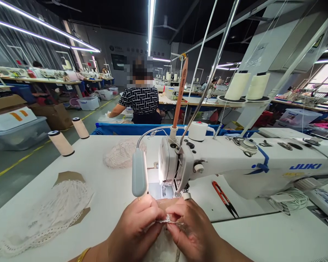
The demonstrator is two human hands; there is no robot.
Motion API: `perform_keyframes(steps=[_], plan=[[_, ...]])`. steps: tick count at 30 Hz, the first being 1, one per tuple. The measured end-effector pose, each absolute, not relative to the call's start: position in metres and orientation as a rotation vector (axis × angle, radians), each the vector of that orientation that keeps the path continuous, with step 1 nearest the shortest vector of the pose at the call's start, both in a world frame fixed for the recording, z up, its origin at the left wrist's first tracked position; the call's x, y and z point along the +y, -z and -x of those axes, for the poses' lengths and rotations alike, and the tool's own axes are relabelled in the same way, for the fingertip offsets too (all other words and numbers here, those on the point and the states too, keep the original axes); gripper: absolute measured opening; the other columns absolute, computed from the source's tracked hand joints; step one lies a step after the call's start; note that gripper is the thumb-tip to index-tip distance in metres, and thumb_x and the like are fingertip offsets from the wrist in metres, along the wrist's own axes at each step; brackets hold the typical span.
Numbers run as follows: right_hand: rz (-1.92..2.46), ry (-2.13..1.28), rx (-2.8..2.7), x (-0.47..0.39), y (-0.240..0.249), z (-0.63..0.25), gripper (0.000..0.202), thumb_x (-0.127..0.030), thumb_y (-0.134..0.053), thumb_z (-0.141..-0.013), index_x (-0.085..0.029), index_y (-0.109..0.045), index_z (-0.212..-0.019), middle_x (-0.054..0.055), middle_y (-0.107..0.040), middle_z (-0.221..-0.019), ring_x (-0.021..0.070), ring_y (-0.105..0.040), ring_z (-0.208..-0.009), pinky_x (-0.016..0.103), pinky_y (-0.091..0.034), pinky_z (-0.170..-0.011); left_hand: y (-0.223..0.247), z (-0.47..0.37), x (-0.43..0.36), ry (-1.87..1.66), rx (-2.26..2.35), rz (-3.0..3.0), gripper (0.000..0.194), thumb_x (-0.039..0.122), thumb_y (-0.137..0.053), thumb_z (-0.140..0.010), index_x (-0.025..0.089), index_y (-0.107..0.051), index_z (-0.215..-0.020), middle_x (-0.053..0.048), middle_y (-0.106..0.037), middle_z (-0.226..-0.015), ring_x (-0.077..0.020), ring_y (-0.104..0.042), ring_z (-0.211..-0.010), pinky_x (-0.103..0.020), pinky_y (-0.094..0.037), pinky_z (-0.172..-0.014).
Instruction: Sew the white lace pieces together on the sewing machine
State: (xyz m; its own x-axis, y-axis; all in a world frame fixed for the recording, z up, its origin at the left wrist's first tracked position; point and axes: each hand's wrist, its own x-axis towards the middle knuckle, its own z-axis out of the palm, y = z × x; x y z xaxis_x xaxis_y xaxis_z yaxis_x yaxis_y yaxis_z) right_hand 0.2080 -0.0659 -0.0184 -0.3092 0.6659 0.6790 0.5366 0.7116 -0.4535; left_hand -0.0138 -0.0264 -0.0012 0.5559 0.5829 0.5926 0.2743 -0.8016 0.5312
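Both hands meet just in front of the sewing machine's needle area. My left hand (139, 222) pinches one side of a small piece of white lace trim (167, 218), fingers pressed together. On the other side, my right hand (190, 227) grips the same lace between thumb and fingers. Below them hangs pale sheer fabric (164, 247), partly hidden by the hands. The white JUKI sewing machine (207, 160) stands right behind, its presser foot lit by a grey lamp (140, 173). Red-handled thread snips (224, 198) lie to the right of my right hand.
A lace roll (62, 203) on cardboard spreads over the table's left side, with another lace heap (123, 153) behind. Two thread cones (61, 143) stand at the left edge. Ahead sits a person in a patterned shirt (142, 100). A coiled cable (292, 200) lies at right.
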Motion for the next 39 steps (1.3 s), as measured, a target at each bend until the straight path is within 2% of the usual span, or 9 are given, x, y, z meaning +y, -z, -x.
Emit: perform_keyframes(steps=[6, 13, 15, 18, 24, 30, 34, 39], plan=[[0.855, -0.172, -1.972, -0.065, 0.015, -0.208, 0.025, -0.011, -0.061, -0.094, -0.028, -0.058, -0.112, 0.000, -0.073, -0.093, 0.0199, -0.070, -0.080, 0.032, -0.056, -0.080, -0.002, 0.012, -0.028, -1.148, 0.711, -2.420, 0.022, 0.009, -0.057, -0.098, 0.026, -0.071, -0.094, 0.000, -0.069, -0.079, -0.0160, -0.064, -0.073, -0.026, -0.049, -0.065], [0.864, -0.194, -1.972, -0.065, 0.013, -0.208, 0.014, -0.015, -0.059, -0.100, -0.027, -0.062, -0.105, 0.000, -0.071, -0.090, 0.0201, -0.068, -0.083, 0.033, -0.057, -0.080, 0.002, 0.012, -0.028, -1.151, 0.718, -2.410, 0.021, 0.009, -0.055, -0.096, 0.026, -0.067, -0.094, 0.000, -0.068, -0.081, -0.0165, -0.064, -0.075, -0.027, -0.048, -0.067], [0.861, -0.199, -1.981, -0.065, 0.014, -0.209, 0.014, -0.014, -0.058, -0.100, -0.027, -0.062, -0.105, 0.001, -0.071, -0.091, 0.0202, -0.068, -0.084, 0.033, -0.056, -0.081, 0.002, 0.012, -0.027, -1.084, 0.710, -2.365, 0.021, 0.009, -0.056, -0.094, 0.026, -0.068, -0.101, 0.000, -0.069, -0.088, -0.0173, -0.065, -0.080, -0.027, -0.050, -0.070], [0.826, -0.190, -1.996, -0.065, 0.015, -0.210, 0.017, -0.013, -0.058, -0.100, -0.028, -0.063, -0.107, 0.000, -0.070, -0.092, 0.0203, -0.068, -0.085, 0.033, -0.056, -0.081, -0.001, 0.011, -0.026, -0.965, 0.657, -2.300, 0.035, 0.008, -0.056, -0.090, 0.028, -0.069, -0.116, -0.001, -0.069, -0.097, -0.0179, -0.066, -0.088, -0.027, -0.052, -0.076], [0.736, -0.108, -2.007, -0.063, 0.015, -0.213, 0.020, -0.016, -0.057, -0.104, -0.027, -0.066, -0.118, 0.000, -0.064, -0.086, 0.0196, -0.064, -0.080, 0.032, -0.054, -0.075, -0.005, 0.010, -0.023, -1.060, 0.582, -2.314, 0.024, 0.005, -0.053, -0.086, 0.023, -0.065, -0.094, 0.000, -0.064, -0.089, -0.0149, -0.063, -0.081, -0.024, -0.050, -0.071], [0.700, 0.037, -1.969, -0.067, 0.021, -0.209, 0.015, -0.022, -0.055, -0.112, -0.024, -0.069, -0.116, -0.001, -0.059, -0.082, 0.0169, -0.061, -0.078, 0.029, -0.052, -0.072, -0.005, 0.012, -0.026, -1.203, 0.626, -2.406, 0.028, 0.002, -0.051, -0.082, 0.024, -0.063, -0.095, 0.001, -0.066, -0.088, -0.0146, -0.066, -0.080, -0.023, -0.052, -0.069], [0.691, 0.137, -1.971, -0.068, 0.024, -0.207, 0.016, -0.014, -0.056, -0.111, -0.021, -0.070, -0.113, 0.000, -0.060, -0.080, 0.0167, -0.064, -0.081, 0.028, -0.055, -0.076, -0.005, 0.009, -0.027, -1.271, 0.608, -2.445, 0.028, -0.001, -0.052, -0.088, 0.024, -0.063, -0.094, 0.000, -0.070, -0.091, -0.0145, -0.067, -0.082, -0.023, -0.054, -0.074], [0.673, 0.253, -2.016, -0.079, 0.009, -0.208, 0.014, -0.015, -0.056, -0.111, -0.019, -0.067, -0.118, 0.000, -0.065, -0.079, 0.0158, -0.062, -0.070, 0.029, -0.053, -0.067, -0.008, 0.011, -0.035, -1.199, 0.580, -2.390, 0.026, 0.003, -0.052, -0.092, 0.025, -0.065, -0.098, 0.001, -0.073, -0.087, -0.0153, -0.067, -0.080, -0.025, -0.054, -0.074]])
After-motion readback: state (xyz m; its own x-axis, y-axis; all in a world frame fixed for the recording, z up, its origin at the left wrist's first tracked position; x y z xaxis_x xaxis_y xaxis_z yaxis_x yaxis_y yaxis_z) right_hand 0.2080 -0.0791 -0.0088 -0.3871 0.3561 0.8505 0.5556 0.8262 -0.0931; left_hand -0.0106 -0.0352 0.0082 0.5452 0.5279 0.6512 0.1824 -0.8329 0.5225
